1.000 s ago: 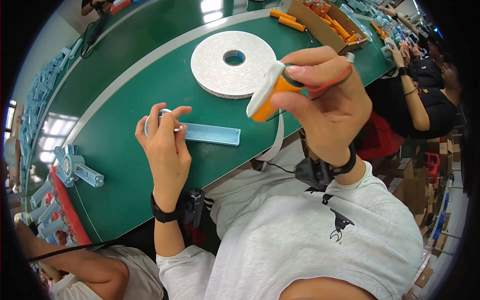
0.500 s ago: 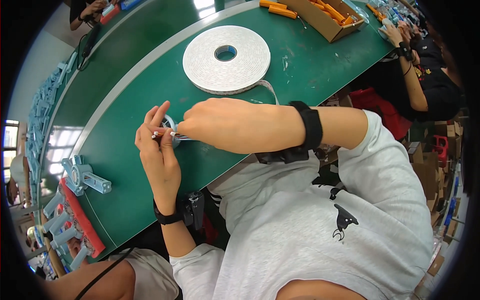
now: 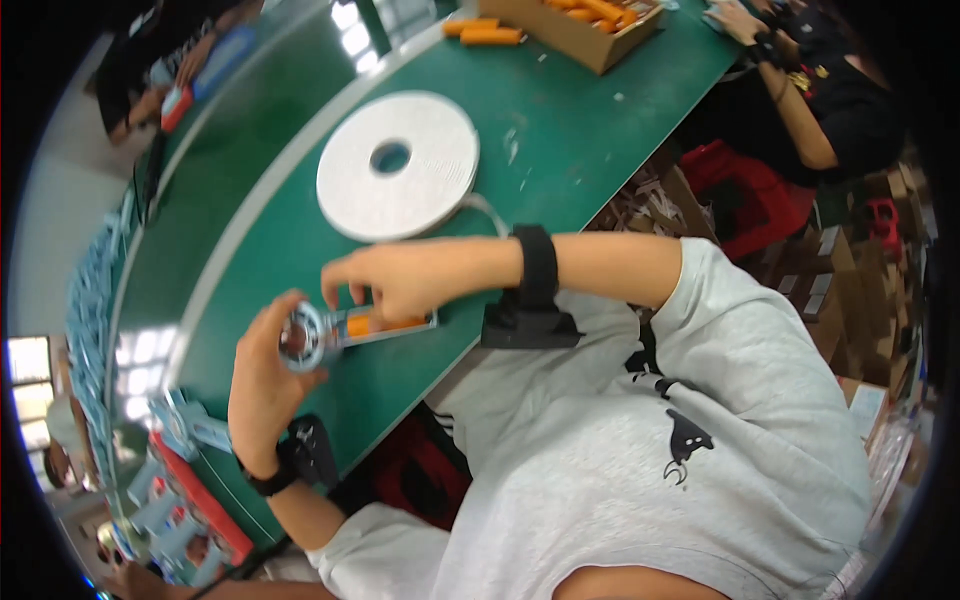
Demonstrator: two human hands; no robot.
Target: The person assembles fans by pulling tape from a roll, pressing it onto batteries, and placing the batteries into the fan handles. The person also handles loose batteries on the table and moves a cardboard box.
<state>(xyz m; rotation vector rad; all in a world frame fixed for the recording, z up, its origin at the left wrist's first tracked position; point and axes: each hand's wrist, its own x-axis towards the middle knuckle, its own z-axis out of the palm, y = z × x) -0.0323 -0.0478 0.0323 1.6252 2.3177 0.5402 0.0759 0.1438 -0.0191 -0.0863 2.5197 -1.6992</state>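
My left hand [image 3: 265, 365] is closed around the round head of a light-blue handheld fan housing [image 3: 303, 338], its thumb below the ring. The housing's open handle extends to the right, and an orange cylindrical battery [image 3: 357, 326] lies inside it. Over the handle is my right hand [image 3: 405, 278], its fingers bent downward and spread apart, with a fingertip at the battery. Slight blur hides how firmly it touches. Any thin wires in the housing are too small to make out.
A large white tape roll [image 3: 430, 150] lies beyond my hands. Farther back stand a cardboard box [image 3: 570, 38] of orange batteries and loose batteries [image 3: 490, 35]. At left are another blue fan housing [image 3: 190, 425] and a red tray [image 3: 205, 495] with blue parts. Other people work nearby.
The fan housing has come into clear view, its handle pointing right with the battery showing. My right hand has shifted off the white-tipped wires to above the handle. The whole view has also shifted.
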